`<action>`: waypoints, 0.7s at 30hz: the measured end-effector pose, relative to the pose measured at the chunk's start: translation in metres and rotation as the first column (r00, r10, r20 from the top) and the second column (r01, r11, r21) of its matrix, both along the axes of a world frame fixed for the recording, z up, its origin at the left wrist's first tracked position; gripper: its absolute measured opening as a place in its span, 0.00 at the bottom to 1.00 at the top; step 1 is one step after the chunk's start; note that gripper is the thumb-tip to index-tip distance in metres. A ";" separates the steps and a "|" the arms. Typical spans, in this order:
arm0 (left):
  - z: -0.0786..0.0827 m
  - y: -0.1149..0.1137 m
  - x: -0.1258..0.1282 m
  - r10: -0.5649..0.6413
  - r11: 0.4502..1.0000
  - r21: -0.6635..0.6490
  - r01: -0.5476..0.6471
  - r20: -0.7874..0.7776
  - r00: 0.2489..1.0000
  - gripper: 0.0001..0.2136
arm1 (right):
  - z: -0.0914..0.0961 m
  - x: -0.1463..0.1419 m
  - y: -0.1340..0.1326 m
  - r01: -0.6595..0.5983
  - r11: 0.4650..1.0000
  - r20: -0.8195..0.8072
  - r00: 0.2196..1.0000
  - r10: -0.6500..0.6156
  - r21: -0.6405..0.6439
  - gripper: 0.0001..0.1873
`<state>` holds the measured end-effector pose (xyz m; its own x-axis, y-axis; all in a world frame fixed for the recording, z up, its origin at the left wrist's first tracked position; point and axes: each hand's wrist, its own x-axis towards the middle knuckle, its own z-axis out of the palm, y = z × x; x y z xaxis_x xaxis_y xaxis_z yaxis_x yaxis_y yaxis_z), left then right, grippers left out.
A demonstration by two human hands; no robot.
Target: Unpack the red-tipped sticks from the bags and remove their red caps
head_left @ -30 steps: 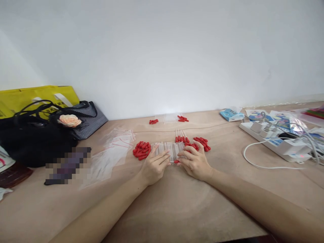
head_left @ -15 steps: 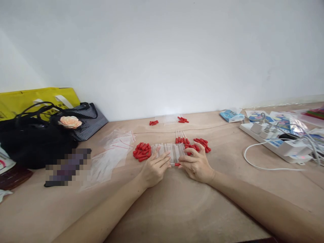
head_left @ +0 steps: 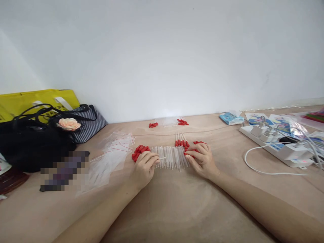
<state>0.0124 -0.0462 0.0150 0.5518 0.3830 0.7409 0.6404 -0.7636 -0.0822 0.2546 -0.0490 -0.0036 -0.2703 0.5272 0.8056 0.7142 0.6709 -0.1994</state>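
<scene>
My left hand (head_left: pixel 144 167) is closed, its fingertips pinching a thin clear tube (head_left: pixel 162 158) that points right. Beneath that tube lies a row of similar clear tubes (head_left: pixel 170 158), side by side on the table. My right hand (head_left: pixel 203 161) has thumb and fingers pressed together around a red rubber bulb (head_left: pixel 188 153) at the row's right end; the fingers partly hide it. A pile of red bulbs (head_left: pixel 139 151) sits just behind my left hand, and more red bulbs (head_left: pixel 198 142) lie behind my right. Several tubes with red bulbs fitted (head_left: pixel 181 141) rest behind the row.
Clear zip bags (head_left: pixel 113 152) spread to the left, beside a blurred dark object (head_left: pixel 67 170). Bags, including a black one (head_left: pixel 37 145), stand far left. A power strip (head_left: pixel 275 146) with chargers and a white cable (head_left: pixel 255 168) lies right. Farther back are more tubes (head_left: pixel 170 122) and bulbs.
My left hand has drawn left off the row and now pinches one tube. My right hand has shifted slightly right, onto the red bulbs; the red bulb at the row's front edge no longer shows there.
</scene>
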 end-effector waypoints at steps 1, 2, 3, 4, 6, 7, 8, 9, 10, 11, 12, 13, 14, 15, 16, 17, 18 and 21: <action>0.001 0.000 0.000 0.043 0.998 -0.054 -0.040 0.043 0.998 0.07 | 0.000 0.000 0.003 0.025 0.999 -0.038 0.999 -0.026 -0.028 0.09; 0.003 0.001 0.001 0.082 0.991 -0.111 -0.073 0.076 0.994 0.08 | 0.001 0.000 0.005 0.045 0.997 -0.062 0.997 -0.048 -0.061 0.10; 0.004 0.001 0.004 0.113 0.981 -0.169 -0.095 0.098 0.989 0.09 | 0.001 0.000 0.008 0.063 0.994 -0.076 0.995 -0.070 -0.095 0.11; 0.006 0.002 0.007 0.134 0.968 -0.229 -0.105 0.113 0.985 0.10 | 0.001 0.001 0.012 0.086 0.988 -0.084 0.992 -0.097 -0.128 0.11; 0.011 0.007 0.015 0.163 0.927 -0.363 -0.099 0.151 0.975 0.10 | 0.003 0.005 0.021 0.147 0.967 -0.103 0.980 -0.171 -0.208 0.12; 0.014 0.010 0.019 0.182 0.892 -0.444 -0.088 0.175 0.968 0.09 | 0.005 0.009 0.027 0.179 0.949 -0.116 0.970 -0.215 -0.260 0.12; 0.017 0.014 0.023 0.208 0.843 -0.533 -0.074 0.196 0.958 0.09 | 0.007 0.014 0.035 0.208 0.923 -0.136 0.955 -0.263 -0.325 0.13; 0.020 0.019 0.026 0.245 0.783 -0.619 -0.065 0.210 0.946 0.08 | 0.009 0.020 0.043 0.222 0.887 -0.157 0.939 -0.307 -0.405 0.14; 0.023 0.024 0.030 0.288 0.710 -0.702 -0.062 0.208 0.935 0.07 | 0.012 0.027 0.051 0.228 0.833 -0.153 0.926 -0.346 -0.503 0.14; 0.026 0.029 0.033 0.327 0.630 -0.774 -0.063 0.191 0.925 0.06 | 0.014 0.034 0.060 0.246 0.759 -0.127 0.910 -0.395 -0.602 0.14; 0.028 0.035 0.037 0.359 0.555 -0.829 -0.073 0.159 0.920 0.07 | 0.016 0.040 0.069 0.273 0.684 -0.087 0.893 -0.442 -0.677 0.14; 0.030 0.039 0.040 0.379 0.493 -0.866 -0.086 0.125 0.917 0.08 | 0.017 0.045 0.076 0.287 0.656 -0.071 0.884 -0.463 -0.698 0.14; 0.032 0.044 0.044 0.390 0.450 -0.888 -0.100 0.094 0.916 0.10 | 0.018 0.048 0.083 0.295 0.634 -0.056 0.880 -0.472 -0.715 0.14; 0.032 0.047 0.048 0.393 0.421 -0.900 -0.115 0.067 0.917 0.11 | 0.019 0.049 0.087 0.299 0.622 -0.041 0.881 -0.471 -0.724 0.14; 0.033 0.050 0.051 0.392 0.406 -0.904 -0.129 0.045 0.919 0.13 | 0.019 0.049 0.091 0.301 0.619 -0.028 0.886 -0.463 -0.725 0.13; 0.033 0.052 0.055 0.391 0.403 -0.904 -0.146 0.025 0.920 0.14 | 0.019 0.047 0.093 0.303 0.615 -0.009 0.893 -0.450 -0.728 0.13; 0.032 0.053 0.058 0.391 0.397 -0.902 -0.169 0.000 0.921 0.15 | 0.019 0.043 0.093 0.309 0.612 0.015 0.900 -0.437 -0.728 0.12; 0.031 0.054 0.067 0.385 0.401 -0.882 -0.246 -0.081 0.919 0.16 | 0.018 0.031 0.090 0.358 0.605 0.113 0.908 -0.404 -0.711 0.10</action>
<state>0.0790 0.0080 0.0457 0.1857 0.9818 -0.0391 0.8019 -0.1284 0.5835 0.2852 0.0406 0.0144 0.1200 0.9808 0.1535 0.8448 -0.0197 -0.5347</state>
